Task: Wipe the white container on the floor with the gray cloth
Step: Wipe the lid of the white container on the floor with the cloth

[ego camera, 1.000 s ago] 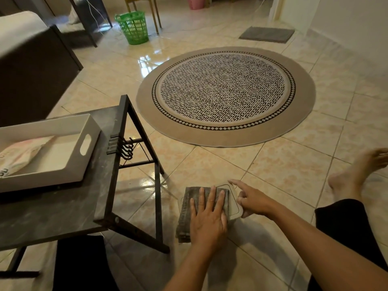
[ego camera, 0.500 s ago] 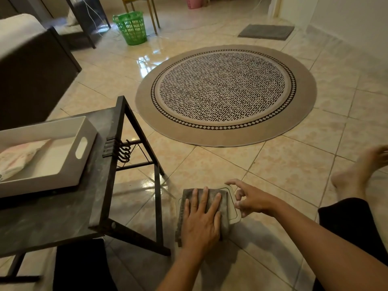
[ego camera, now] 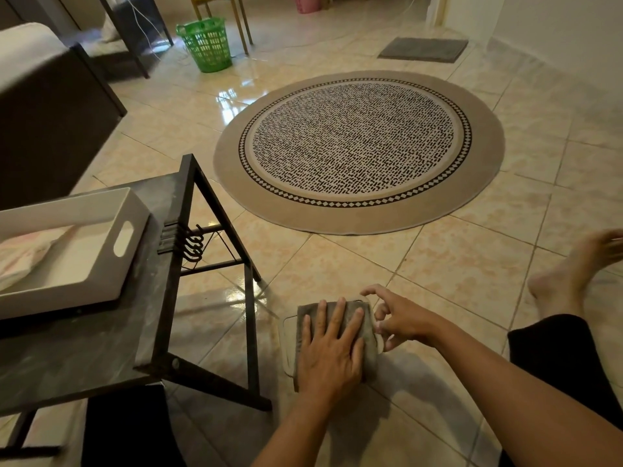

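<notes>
A flat white container point(ego camera: 287, 335) lies on the tiled floor at the bottom centre, mostly hidden under a folded gray cloth point(ego camera: 370, 345). My left hand point(ego camera: 332, 348) lies palm down on the cloth with its fingers spread, pressing it onto the container. My right hand point(ego camera: 401, 320) sits at the container's right edge, fingers curled around the rim. Only the container's left rim and a bit of its right edge show.
A low dark table point(ego camera: 101, 348) stands close on the left with a white tray point(ego camera: 133, 210) on it; its metal legs point(ego camera: 251, 332) reach near the container. A round patterned rug point(ego camera: 357, 146) lies ahead. My bare foot point(ego camera: 569, 274) rests at the right. A green basket point(ego camera: 205, 43) is far back.
My left hand has slid the cloth a little to the left and towards me over the container. My right hand has stayed at the right edge, its fingers curling in more.
</notes>
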Motion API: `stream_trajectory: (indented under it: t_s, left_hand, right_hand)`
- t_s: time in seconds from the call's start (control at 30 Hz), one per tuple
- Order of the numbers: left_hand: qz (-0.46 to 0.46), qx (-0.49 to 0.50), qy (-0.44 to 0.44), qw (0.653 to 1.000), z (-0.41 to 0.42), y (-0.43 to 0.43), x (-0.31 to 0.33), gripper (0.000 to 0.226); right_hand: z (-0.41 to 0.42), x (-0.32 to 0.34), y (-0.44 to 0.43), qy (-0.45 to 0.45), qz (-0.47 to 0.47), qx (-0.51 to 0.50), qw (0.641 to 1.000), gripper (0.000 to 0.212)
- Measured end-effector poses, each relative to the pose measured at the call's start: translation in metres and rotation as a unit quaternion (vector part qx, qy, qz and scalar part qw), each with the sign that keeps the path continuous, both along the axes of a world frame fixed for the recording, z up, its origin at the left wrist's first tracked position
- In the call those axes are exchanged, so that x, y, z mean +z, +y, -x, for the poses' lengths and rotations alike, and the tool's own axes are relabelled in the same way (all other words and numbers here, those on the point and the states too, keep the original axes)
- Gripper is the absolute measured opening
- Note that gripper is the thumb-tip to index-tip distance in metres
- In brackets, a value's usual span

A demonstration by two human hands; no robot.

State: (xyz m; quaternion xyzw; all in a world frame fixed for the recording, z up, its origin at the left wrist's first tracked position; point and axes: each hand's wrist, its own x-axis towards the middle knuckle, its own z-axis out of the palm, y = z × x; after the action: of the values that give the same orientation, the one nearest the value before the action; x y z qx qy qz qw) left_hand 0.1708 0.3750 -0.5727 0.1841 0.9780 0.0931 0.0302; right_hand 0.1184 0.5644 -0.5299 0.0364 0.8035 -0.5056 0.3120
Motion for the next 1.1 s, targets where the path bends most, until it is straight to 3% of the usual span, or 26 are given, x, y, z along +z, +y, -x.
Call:
stream_trajectory:
  t_s: [0.13, 0.33, 0.57, 0.77, 1.0, 1.1]
  left_hand:
    - [-0.013, -0.011, -0.009, 1.0, 0.011, 0.012, 0.005, 0.059]
    - [-0.003, 0.099, -0.001, 0.995, 0.001, -0.007, -0.004, 0.063]
    - [-0.005, 0.015, 0.008, 1.0, 0.008, 0.017, -0.005, 0.063]
    - [-0.006, 0.138, 0.011, 0.99, 0.01, -0.016, -0.008, 0.065]
    - [-0.012, 0.054, -0.006, 0.998, 0.005, 0.012, -0.003, 0.063]
    - [-0.009, 0.103, -0.017, 0.994, 0.017, -0.009, 0.0, 0.064]
  right_hand:
    - [-0.002, 0.001, 0.0, -0.005, 0.005, -0.002, 1.0, 0.066]
    - [0.0, 0.001, 0.0, -0.017, 0.005, -0.012, 1.0, 0.065]
    - [0.002, 0.002, -0.002, -0.022, -0.007, -0.001, 1.0, 0.067]
    - [-0.002, 0.0, 0.0, -0.009, 0.001, -0.016, 1.0, 0.063]
    - [-0.004, -0.001, -0.002, 0.002, -0.009, -0.018, 1.0, 0.063]
    - [-0.005, -0.001, -0.003, 0.008, -0.013, -0.023, 1.0, 0.063]
